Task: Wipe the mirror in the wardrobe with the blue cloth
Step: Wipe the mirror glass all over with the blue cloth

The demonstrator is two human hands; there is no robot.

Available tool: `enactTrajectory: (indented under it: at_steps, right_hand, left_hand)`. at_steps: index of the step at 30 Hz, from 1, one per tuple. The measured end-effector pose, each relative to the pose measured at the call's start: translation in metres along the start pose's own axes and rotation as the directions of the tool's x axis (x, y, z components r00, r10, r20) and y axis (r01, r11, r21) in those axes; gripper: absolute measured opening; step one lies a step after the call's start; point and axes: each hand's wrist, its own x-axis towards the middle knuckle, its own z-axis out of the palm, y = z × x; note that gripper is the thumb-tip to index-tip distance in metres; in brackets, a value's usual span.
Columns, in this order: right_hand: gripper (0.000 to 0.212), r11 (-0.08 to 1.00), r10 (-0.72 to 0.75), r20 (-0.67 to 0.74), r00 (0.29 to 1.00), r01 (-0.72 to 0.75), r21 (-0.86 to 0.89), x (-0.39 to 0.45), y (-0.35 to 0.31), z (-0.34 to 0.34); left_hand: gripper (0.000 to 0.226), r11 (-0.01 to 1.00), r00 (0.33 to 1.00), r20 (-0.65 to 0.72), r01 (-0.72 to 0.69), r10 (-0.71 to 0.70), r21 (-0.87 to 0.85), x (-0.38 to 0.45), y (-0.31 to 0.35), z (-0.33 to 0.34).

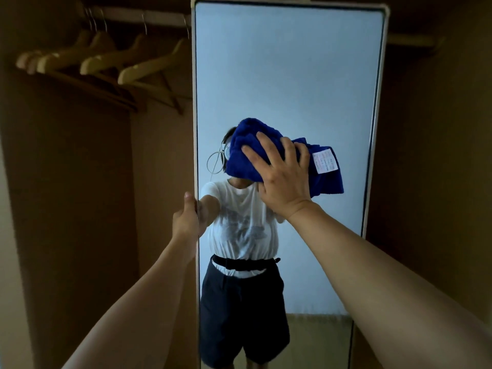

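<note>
In the wardrobe (80, 182), the tall mirror (287, 62) is mid-wipe, I'd judge: the blue cloth (242, 155) sits bunched mid-glass under the flat, spread right hand (282, 177); the left hand (187, 222) grips the mirror's edge. Next calls for a steady sweep.

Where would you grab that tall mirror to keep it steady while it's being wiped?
Grip the mirror by its thin left frame edge, around mid-height, coming from the left, where that narrow edge stands exposed and fingers can wrap round it. The left hand holds it there, while the right hand presses the blue cloth on the glass.
</note>
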Motion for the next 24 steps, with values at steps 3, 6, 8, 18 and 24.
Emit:
enactTrajectory:
  at_steps: [3,6,8,18,24]
  right_hand:
    - [0.066,0.999,0.049,0.029,0.998,-0.048,-0.022,0.033,0.003,-0.006]
    - [0.078,0.994,0.112,0.070,0.991,-0.112,-0.014,0.066,0.000,-0.009]
    - [0.075,0.992,0.124,0.057,0.991,-0.123,-0.024,0.073,-0.003,-0.006]
    - [0.061,0.997,-0.076,-0.078,0.994,0.077,-0.002,0.042,0.000,0.008]
    - [0.070,0.990,0.137,-0.051,0.989,-0.138,-0.007,0.080,0.034,-0.004]
  left_hand:
    - [0.066,0.999,0.999,-0.020,0.033,-0.032,0.043,0.003,0.010,0.001]
    - [0.063,0.998,1.000,0.000,0.011,-0.011,0.064,0.005,0.018,0.003]
    - [0.061,0.999,1.000,0.002,0.001,-0.001,0.046,0.005,0.018,0.004]
    - [0.054,0.998,0.997,-0.054,-0.054,0.055,0.011,-0.005,0.016,0.012]
    - [0.053,0.993,0.991,-0.067,-0.118,0.119,0.015,-0.008,0.016,0.012]
